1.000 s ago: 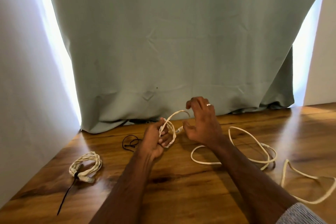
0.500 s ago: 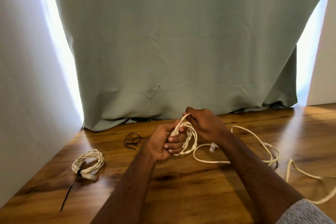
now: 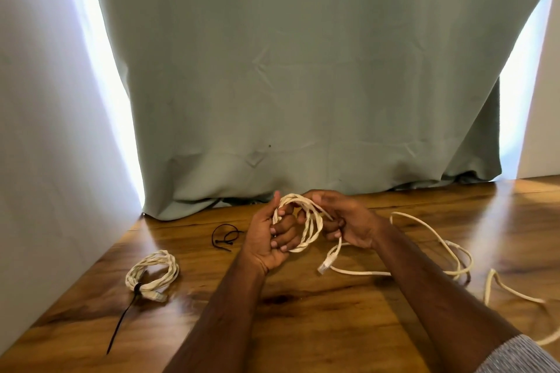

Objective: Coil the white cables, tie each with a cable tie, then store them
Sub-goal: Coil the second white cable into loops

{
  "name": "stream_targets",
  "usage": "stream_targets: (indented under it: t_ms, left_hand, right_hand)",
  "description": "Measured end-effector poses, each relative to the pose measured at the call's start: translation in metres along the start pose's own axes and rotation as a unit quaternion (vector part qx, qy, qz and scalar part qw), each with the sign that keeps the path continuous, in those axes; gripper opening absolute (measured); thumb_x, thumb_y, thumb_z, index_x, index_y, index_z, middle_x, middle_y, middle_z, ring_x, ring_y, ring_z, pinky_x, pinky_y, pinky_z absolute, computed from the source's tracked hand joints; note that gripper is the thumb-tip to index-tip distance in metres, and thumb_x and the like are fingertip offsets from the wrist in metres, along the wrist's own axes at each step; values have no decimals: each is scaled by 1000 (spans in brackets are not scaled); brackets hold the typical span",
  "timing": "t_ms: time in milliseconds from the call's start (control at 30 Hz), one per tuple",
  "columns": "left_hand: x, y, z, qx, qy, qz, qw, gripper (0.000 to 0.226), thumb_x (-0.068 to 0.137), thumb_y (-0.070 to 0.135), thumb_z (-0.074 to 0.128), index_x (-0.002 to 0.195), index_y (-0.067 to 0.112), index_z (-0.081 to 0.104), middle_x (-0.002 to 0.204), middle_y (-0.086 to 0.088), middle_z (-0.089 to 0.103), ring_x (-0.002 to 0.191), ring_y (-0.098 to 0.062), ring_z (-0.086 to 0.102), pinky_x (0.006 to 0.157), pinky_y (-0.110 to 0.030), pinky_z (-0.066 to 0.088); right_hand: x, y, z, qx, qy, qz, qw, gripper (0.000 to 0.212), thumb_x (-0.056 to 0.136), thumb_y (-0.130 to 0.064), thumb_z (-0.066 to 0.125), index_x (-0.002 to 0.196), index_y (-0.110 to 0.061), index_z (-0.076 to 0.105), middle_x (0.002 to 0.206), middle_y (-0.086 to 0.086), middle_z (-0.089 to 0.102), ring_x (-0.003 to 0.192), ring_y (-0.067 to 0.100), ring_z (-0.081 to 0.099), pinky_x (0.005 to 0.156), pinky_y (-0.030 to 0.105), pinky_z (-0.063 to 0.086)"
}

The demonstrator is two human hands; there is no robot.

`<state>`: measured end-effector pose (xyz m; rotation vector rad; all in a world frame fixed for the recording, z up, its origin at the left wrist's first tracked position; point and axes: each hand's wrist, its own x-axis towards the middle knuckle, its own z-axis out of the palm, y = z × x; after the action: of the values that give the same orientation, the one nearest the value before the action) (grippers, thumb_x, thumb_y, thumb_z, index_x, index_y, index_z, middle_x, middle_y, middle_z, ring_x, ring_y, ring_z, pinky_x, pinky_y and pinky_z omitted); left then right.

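Left hand (image 3: 268, 241): my fingers curl round the white cable coil (image 3: 306, 225).
Right hand (image 3: 348, 222): I pinch its loops above the surface (image 3: 303, 318).

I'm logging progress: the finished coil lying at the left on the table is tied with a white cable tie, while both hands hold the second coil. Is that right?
Not quite. The head view shows the finished coil bound by a black cable tie, its long tail trailing toward the near table edge. The rest holds: the left hand and right hand both hold the second coil.
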<state>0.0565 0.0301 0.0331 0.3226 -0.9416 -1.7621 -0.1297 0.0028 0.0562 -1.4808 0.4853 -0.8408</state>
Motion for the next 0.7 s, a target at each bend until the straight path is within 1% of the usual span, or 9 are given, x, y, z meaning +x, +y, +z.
stream_targets:
  t_ms: [100,167,233,367,467,500,567,600,700]
  left_hand:
    - [0,-3,4,47,73,56,995,48,94,49,48,57,17,47,33,6,29,23,-5,26,33,-14,19]
    - [0,-3,4,75,98,76,989,44,91,44,53,57,16,50,36,4,33,29,-7,35,36,-18,32]
    - [-1,-1,0,99,107,78,986,44,93,40,53,58,15,58,43,1,42,42,-11,46,49,-26,46]
    - [-3,5,-13,103,81,56,990,34,94,32,56,71,8,63,59,-7,58,57,-19,58,64,-33,54]
    - [-8,11,-21,75,39,25,996,30,90,27,63,82,-1,69,75,-14,69,68,-24,68,72,-36,59]
    - [-11,14,-22,69,23,12,997,30,86,28,69,82,-2,70,76,-15,70,68,-26,69,71,-37,59]
    - [-15,20,-24,62,8,-20,998,38,84,35,70,77,-2,69,66,-15,68,61,-26,68,66,-36,59]
    - [-15,22,-24,75,12,-35,997,46,88,42,63,74,-2,67,58,-13,65,54,-25,65,63,-34,58]
    - [-8,24,-19,156,56,-50,985,50,90,49,54,69,4,58,39,-1,43,40,-16,49,60,-33,54]
  right_hand:
    - [8,2,15,-121,31,19,992,38,95,-30,67,123,-4,60,76,2,60,48,5,40,40,18,26]
    - [14,6,21,-174,65,-4,982,30,99,-28,62,121,-7,60,76,5,60,50,4,49,41,19,32]
    - [15,9,23,-185,83,-33,979,26,101,-29,59,119,-10,60,84,9,65,58,8,58,45,22,39]
    - [16,9,24,-277,107,-95,950,21,104,-19,54,119,-10,65,92,-1,73,75,2,68,62,18,51]
    - [19,14,25,-376,110,-147,908,23,104,-22,53,120,-17,69,103,-5,75,95,9,70,83,30,55]
    - [19,16,26,-393,109,-158,899,23,104,-22,52,119,-18,69,104,-6,75,97,8,69,85,28,54]
    - [19,18,30,-432,102,-170,880,22,105,-26,50,118,-20,66,99,-10,72,90,2,67,79,21,51]
    - [20,18,32,-457,102,-174,866,22,105,-30,48,118,-22,64,95,-11,70,84,2,66,74,21,50]
    - [24,23,29,-524,113,-189,823,24,105,-39,43,116,-24,59,85,-8,67,69,10,62,61,29,46]
